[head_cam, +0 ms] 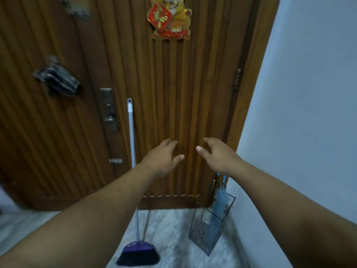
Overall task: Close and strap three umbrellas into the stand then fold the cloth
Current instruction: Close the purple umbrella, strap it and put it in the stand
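Observation:
Both my hands reach forward in front of a brown ribbed door. My left hand (164, 157) has relaxed, slightly spread fingers and holds nothing. My right hand (218, 155) is the same, thumb out, empty. Below the right hand, a clear rectangular umbrella stand (206, 233) sits on the floor in the corner by the door. A closed light-blue umbrella (220, 202) stands inside it, its handle partly hidden behind my right wrist. A dark striped cloth (58, 78) hangs on a hook on the door at upper left.
A broom (138, 254) with a purple head and white pole leans against the door beside the metal lock plate (109, 110). A red and gold decoration (170, 18) hangs high on the door. A pale wall (309, 113) stands at right over the marble floor.

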